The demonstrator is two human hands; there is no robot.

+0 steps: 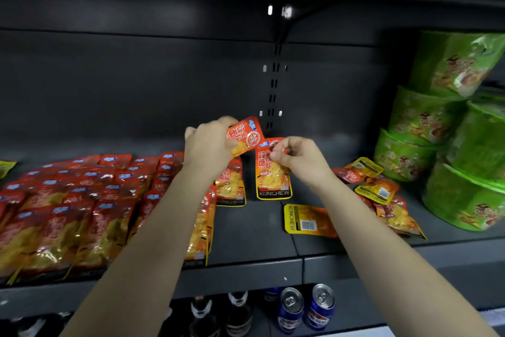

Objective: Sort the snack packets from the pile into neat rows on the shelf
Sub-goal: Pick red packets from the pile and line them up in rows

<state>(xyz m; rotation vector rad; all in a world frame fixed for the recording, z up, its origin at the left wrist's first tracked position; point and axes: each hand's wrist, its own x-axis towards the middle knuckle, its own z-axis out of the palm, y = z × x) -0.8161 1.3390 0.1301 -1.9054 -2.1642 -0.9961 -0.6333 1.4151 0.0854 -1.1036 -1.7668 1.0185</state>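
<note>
Left hand has its fingers curled round one orange packet, which sticks out tilted past the thumb. Right hand pinches the top edge of a second packet, and that one hangs straight below the fingertips, over the shelf. The two packets are nearly touching between the hands.

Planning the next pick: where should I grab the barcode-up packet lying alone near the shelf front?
Pinch the barcode-up packet by its yellow KONCHEW end, coming from the left over the bare shelf. It lies flat, that edge is free, and its other end is hidden under the right forearm.
</note>
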